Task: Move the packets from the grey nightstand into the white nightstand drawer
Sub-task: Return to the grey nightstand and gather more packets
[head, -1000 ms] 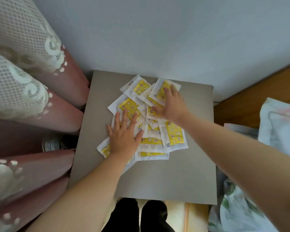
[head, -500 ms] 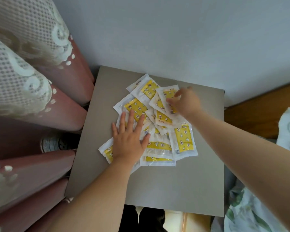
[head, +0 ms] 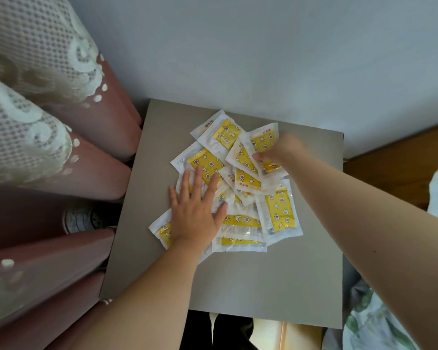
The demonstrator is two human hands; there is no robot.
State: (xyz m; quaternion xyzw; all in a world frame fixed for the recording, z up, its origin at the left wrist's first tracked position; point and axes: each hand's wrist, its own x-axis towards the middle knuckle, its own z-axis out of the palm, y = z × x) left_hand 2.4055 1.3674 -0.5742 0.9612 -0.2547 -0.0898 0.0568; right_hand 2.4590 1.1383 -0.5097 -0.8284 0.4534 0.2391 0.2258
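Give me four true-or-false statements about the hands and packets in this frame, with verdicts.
1. The left hand lies flat, fingers spread, on the packets. True.
2. The packets are stacked in one neat, squared pile. False: they lie loose and overlapping at different angles.
3. The right hand grips a yellow packet at the far side of the pile. True, though the hand is blurred.
4. The packets lie inside an open drawer. False: they lie on top of the grey nightstand, and no drawer is in view.
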